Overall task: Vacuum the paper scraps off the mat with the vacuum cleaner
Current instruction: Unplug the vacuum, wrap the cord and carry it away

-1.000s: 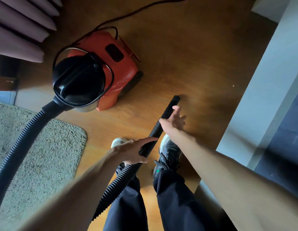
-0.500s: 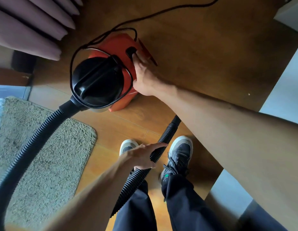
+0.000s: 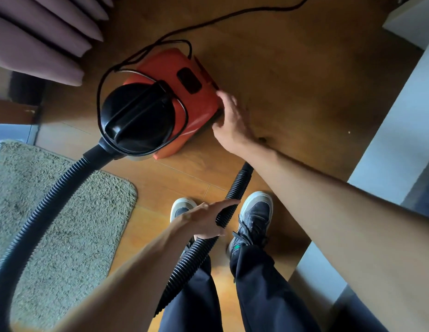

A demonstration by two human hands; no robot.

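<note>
A red vacuum cleaner (image 3: pixel 165 68) with a black round lid (image 3: pixel 136 116) stands on the wooden floor ahead of me. Its ribbed black hose (image 3: pixel 52 202) loops from the lid down the left side and comes back up between my legs. My left hand (image 3: pixel 206 218) grips that hose near its end, above my shoes. My right hand (image 3: pixel 231 119) rests against the vacuum's right side, fingers relaxed and holding nothing. The shaggy beige mat (image 3: pixel 72 224) lies on the left; I see no paper scraps on the part that shows.
Pleated curtains (image 3: pixel 40 39) hang at the top left. The black power cord (image 3: pixel 232 17) snakes across the floor behind the vacuum. A pale wall or cabinet edge (image 3: pixel 400 130) runs down the right side. My two shoes (image 3: pixel 256 219) stand close behind the vacuum.
My right hand left the hose tip, reached to the black switch on top of the vacuum, then slid off to the vacuum's right side. My left hand kept its grip on the hose.
</note>
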